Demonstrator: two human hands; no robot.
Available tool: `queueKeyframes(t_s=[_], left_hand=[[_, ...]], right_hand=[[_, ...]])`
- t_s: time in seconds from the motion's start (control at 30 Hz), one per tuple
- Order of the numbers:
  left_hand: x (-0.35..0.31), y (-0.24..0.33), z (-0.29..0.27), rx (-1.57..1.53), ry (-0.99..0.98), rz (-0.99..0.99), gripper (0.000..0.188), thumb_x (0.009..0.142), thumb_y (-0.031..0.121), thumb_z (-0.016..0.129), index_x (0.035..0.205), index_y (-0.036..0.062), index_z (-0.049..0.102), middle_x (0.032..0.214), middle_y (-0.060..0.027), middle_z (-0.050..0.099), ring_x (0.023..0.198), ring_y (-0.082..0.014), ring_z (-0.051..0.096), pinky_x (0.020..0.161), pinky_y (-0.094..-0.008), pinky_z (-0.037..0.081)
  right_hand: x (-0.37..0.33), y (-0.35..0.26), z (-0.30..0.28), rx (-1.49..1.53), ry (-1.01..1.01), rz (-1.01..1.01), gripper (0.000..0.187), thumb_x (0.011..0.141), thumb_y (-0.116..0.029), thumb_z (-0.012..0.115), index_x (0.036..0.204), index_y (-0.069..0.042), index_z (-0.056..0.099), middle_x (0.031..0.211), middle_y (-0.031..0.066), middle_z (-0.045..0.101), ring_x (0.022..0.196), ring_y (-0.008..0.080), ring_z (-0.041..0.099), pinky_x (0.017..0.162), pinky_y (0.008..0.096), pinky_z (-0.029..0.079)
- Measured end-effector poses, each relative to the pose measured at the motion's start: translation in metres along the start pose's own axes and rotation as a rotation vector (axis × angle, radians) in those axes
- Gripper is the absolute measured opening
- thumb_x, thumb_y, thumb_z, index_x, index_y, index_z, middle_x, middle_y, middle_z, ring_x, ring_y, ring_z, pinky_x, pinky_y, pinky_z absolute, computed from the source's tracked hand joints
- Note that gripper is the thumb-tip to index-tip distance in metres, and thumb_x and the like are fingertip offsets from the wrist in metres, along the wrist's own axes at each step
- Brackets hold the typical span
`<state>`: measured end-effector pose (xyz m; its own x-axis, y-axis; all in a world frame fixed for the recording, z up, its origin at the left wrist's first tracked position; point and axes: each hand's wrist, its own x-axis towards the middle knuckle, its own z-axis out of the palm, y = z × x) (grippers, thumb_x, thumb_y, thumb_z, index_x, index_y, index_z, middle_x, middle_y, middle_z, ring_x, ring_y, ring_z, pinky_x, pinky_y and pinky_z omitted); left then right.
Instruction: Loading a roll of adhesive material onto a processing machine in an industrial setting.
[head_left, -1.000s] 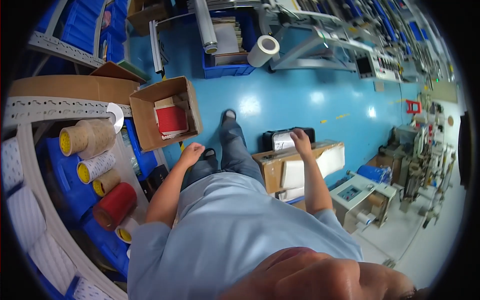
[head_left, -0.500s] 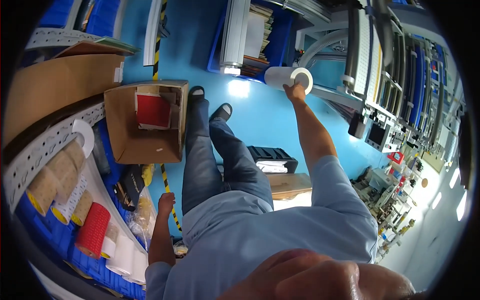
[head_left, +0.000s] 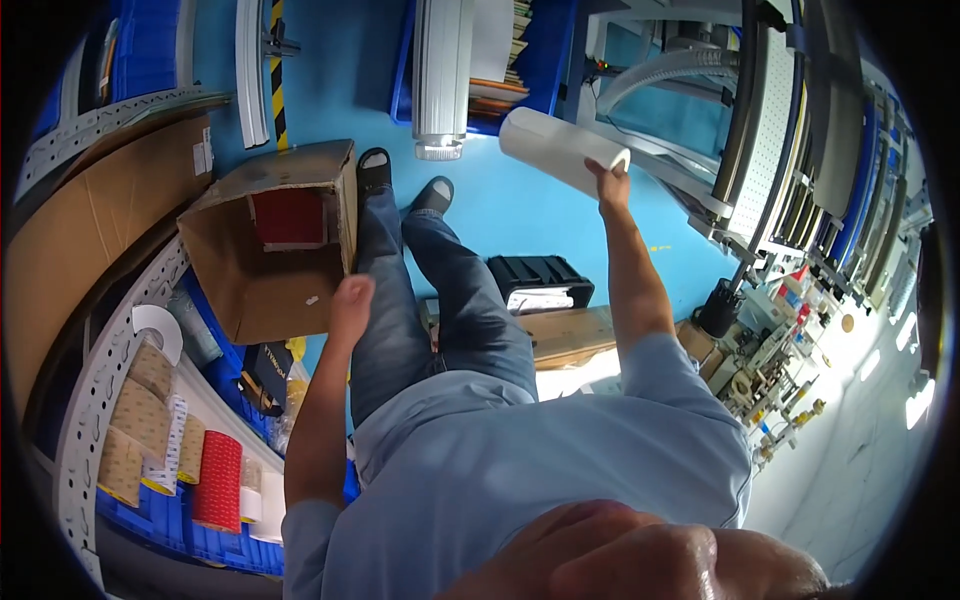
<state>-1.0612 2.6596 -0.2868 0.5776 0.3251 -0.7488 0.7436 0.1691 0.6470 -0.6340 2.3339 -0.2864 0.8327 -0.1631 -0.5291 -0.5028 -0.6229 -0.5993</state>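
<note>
My right hand point(head_left: 608, 183) grips the near right end of a long white roll point(head_left: 552, 145), thumb at its hollow core. The roll slants in the air, its other end up and to the left, near a blue bin point(head_left: 568, 60). My left hand point(head_left: 352, 305) is raised over my thigh, just right of an open cardboard box point(head_left: 215, 265). Blur smears its fingers, and I make out nothing held in it. Inside the box a red panel point(head_left: 287, 218) shows.
Rolls of tape and film, one a red roll point(head_left: 218, 480), lie in a blue rack point(head_left: 225, 548) at left. A roller machine point(head_left: 760, 120) stands at right. A black crate point(head_left: 542, 275) and a flat cardboard box point(head_left: 570, 335) sit beside my legs.
The white roll has swung so that more of its length shows, slanting. My left hand has risen forward towards the box's right side. The view has shifted slightly.
</note>
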Motion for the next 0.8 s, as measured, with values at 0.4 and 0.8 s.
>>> queueKeyframes(t_s=[0.4, 0.8], left_hand=[[0.016, 0.18, 0.086, 0.281, -0.057, 0.613, 0.056, 0.083, 0.026, 0.068, 0.126, -0.0027, 0.044, 0.121, -0.0216, 0.051, 0.112, -0.0382, 0.049, 0.095, -0.044, 0.039], [0.052, 0.255, 0.064, 0.593, 0.109, 0.704, 0.054, 0.08, 0.028, 0.07, 0.122, 0.0005, 0.052, 0.112, -0.017, 0.049, 0.105, -0.0328, 0.049, 0.09, -0.0451, 0.039]], right_hand=[[-0.265, 0.029, -0.051, 0.904, -0.19, 0.568, 0.061, 0.086, -0.024, 0.062, 0.136, 0.002, 0.039, 0.128, 0.0152, 0.053, 0.119, 0.0303, 0.052, 0.102, 0.0465, 0.041], [-0.32, 0.0, 0.047, 1.344, -0.286, 0.714, 0.069, 0.08, -0.022, 0.07, 0.139, -0.005, 0.039, 0.134, 0.0125, 0.051, 0.125, 0.0316, 0.046, 0.11, 0.0465, 0.03]])
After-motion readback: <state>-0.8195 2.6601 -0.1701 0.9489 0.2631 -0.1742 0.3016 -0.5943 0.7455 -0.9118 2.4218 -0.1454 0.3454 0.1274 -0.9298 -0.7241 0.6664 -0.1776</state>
